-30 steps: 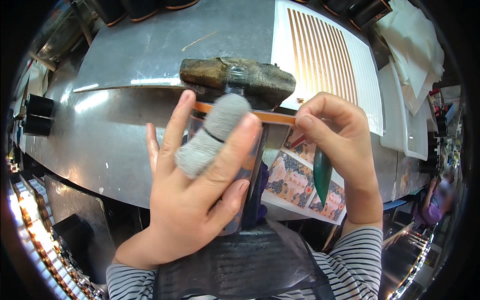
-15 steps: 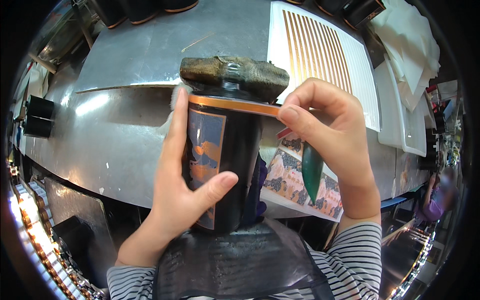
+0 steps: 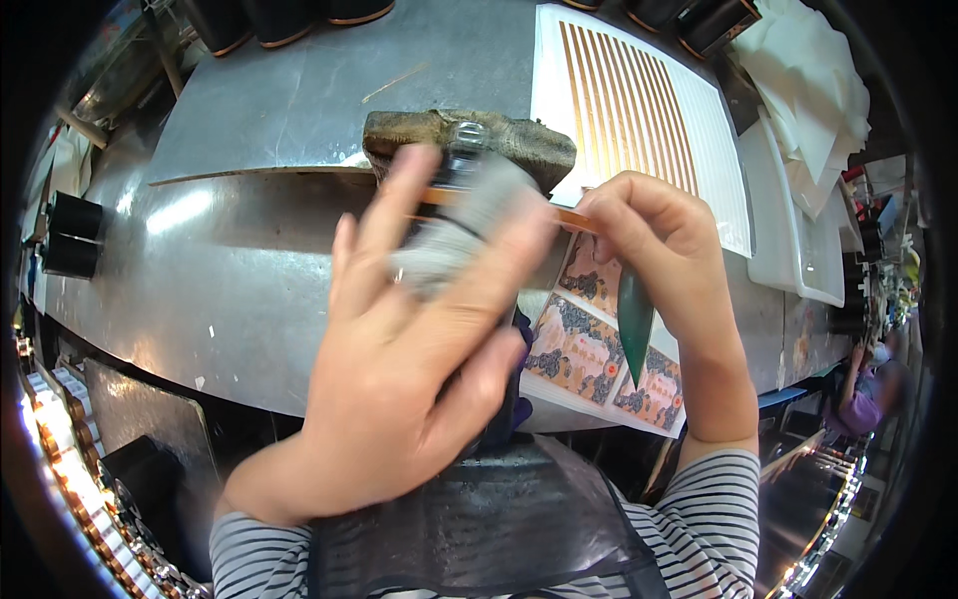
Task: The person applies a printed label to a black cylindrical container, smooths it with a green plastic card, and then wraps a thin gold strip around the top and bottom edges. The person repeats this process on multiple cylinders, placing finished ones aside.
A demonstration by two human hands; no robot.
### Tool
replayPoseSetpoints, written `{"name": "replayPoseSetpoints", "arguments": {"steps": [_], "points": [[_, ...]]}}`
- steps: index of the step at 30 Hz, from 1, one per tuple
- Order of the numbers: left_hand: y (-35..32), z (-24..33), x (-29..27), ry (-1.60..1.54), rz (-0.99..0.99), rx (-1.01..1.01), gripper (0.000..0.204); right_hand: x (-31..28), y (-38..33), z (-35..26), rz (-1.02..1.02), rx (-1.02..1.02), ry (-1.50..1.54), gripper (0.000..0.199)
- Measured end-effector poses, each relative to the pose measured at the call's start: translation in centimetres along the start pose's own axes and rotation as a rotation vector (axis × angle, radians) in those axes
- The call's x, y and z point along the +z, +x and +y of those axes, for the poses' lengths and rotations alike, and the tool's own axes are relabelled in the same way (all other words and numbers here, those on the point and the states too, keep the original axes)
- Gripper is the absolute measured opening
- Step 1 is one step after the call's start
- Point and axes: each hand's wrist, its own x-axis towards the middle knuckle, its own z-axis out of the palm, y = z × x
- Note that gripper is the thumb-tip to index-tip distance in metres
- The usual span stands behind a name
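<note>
While the right hand (image 3: 664, 240) pinches the copper-coloured strip (image 3: 574, 221) at view's 2 o'clock | left hand (image 3: 394, 379) splayed, blurred, 7–8 o'clock, contact: can't tell | hands near, not touching | strip likely light, flexible, creases easily; hold by end

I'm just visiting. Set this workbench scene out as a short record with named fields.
Left hand: over an orange strip, grey wrap among its fingers; too blurred to judge its grip
Right hand: pinching the strip's end, green pointed tool below
Behind left hand: worn dark block
Further right: white sheet bearing copper-coloured strips; white tray
Near right hand: patterned labels
</note>
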Motion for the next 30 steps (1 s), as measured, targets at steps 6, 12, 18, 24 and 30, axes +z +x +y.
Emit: {"name": "replayPoseSetpoints", "arguments": {"steps": [6,12,18,24,30], "points": [[-1.9,-2.8,3.4,-1.002,0.215,-0.354,0.104,1.5,0.4,-1.4,-0.067,-0.142,-0.046,0.015],[-1.2,-1.1,0.3,0.108,0.009,-0.083,0.063,0.2,0.1,0.6,-0.022,-0.031,0.021,0.016],[0.5,0.4,0.5,0.274,-0.042,0.050,0.057,0.2,0.1,0.2,-0.028,0.016,0.069,0.019],[-0.6,-1.6,1.5,-0.409,0.078,-0.113,0.085,1.0,-0.2,0.0,0.013,-0.061,0.017,0.017],[-2.1,-2.9,3.1,-0.693,0.236,-0.343,0.089,1.6,0.3,-0.7,-0.021,-0.095,0.047,0.014]]}}
